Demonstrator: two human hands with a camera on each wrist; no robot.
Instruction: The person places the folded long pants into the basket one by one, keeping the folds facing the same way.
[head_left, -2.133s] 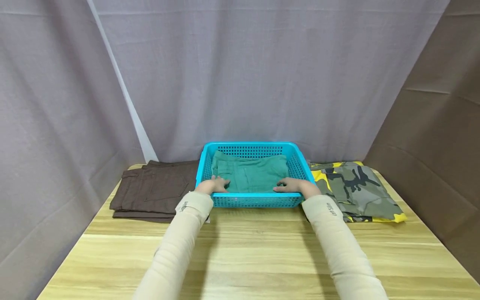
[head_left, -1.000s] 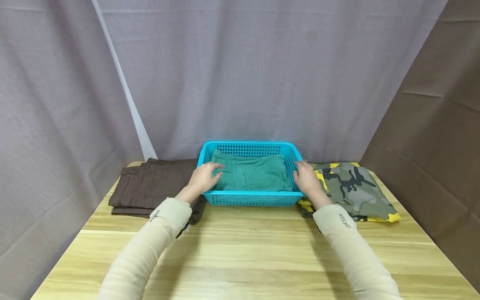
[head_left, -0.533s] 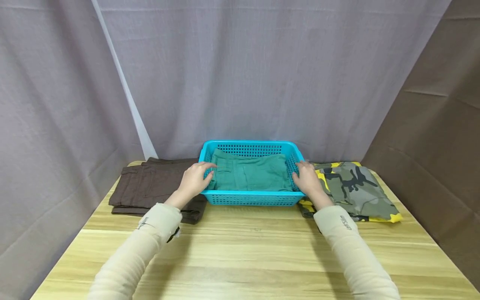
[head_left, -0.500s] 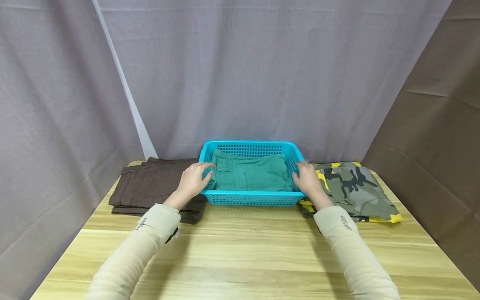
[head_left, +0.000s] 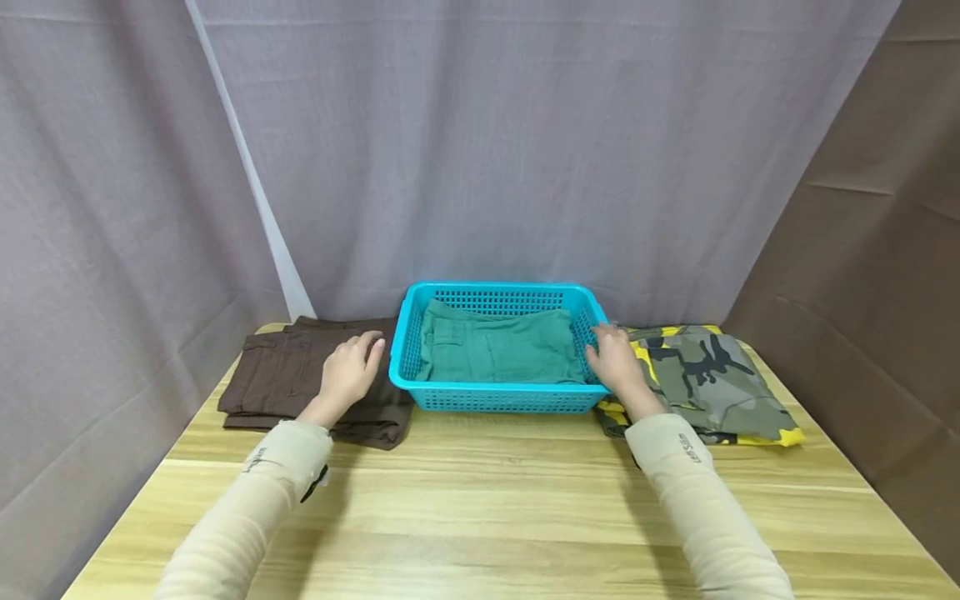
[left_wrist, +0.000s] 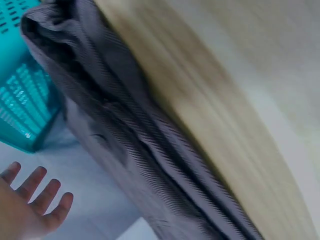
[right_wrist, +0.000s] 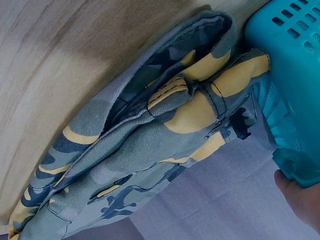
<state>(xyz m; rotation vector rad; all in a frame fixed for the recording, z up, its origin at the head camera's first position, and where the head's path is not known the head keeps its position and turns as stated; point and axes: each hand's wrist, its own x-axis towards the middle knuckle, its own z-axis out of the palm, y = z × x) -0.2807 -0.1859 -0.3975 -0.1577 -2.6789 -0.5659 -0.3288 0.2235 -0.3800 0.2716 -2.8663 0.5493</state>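
Note:
In the head view, a turquoise plastic basket stands at the back of the table with a folded green pair of pants lying flat inside. My right hand holds the basket's right rim, thumb over the inner side; the right wrist view shows a finger at that rim. My left hand is apart from the basket, over the folded brown pants, fingers spread and loosely bent in the left wrist view. Whether it touches the brown cloth I cannot tell.
Folded camouflage pants, grey-green with yellow, lie right of the basket, close to its wall. The wooden table reaches toward me. A grey curtain hangs right behind the basket, and a brown cloth panel borders the right side.
Both hands have left the green pants inside the basket. My right hand went to the right rim and stayed there; my left hand came to the left rim, then moved left over the brown pants.

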